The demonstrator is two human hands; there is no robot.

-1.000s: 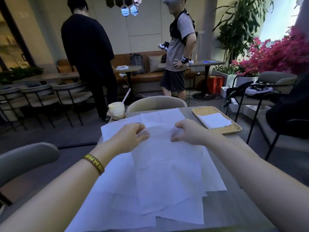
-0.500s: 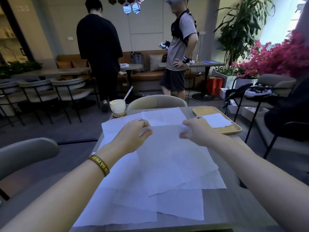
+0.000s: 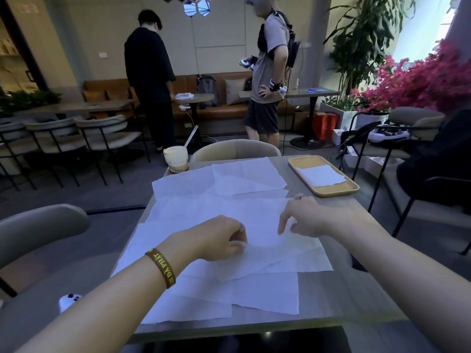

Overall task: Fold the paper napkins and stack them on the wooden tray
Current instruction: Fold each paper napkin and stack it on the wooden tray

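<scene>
The main risk is a crooked or doubled fold. The top napkin (image 3: 265, 225) is thin and lies on several loose napkins (image 3: 204, 301) that overlap across the table (image 3: 356, 289). A pinch that goes too deep could lift a second sheet with it. If one side is pulled harder than the other, the edges would skew or the paper could tear. Dragging the pile could also nudge the drink (image 3: 175, 159), which stands at the far edge in the upper left and touches the sheets.

The left hand (image 3: 216, 238), at the centre of the frame, has its fingers curled, with thumb and fingertips pinching the napkin's edge low over the pile. The right hand (image 3: 305, 217), just right of centre, points thumb and forefinger down and appears to nip the same edge; its other fingers are loosely bent.

The wooden tray (image 3: 331, 193) sits at the table's far corner in the upper right, holding one folded napkin (image 3: 319, 175). It is well apart from both hands.
</scene>
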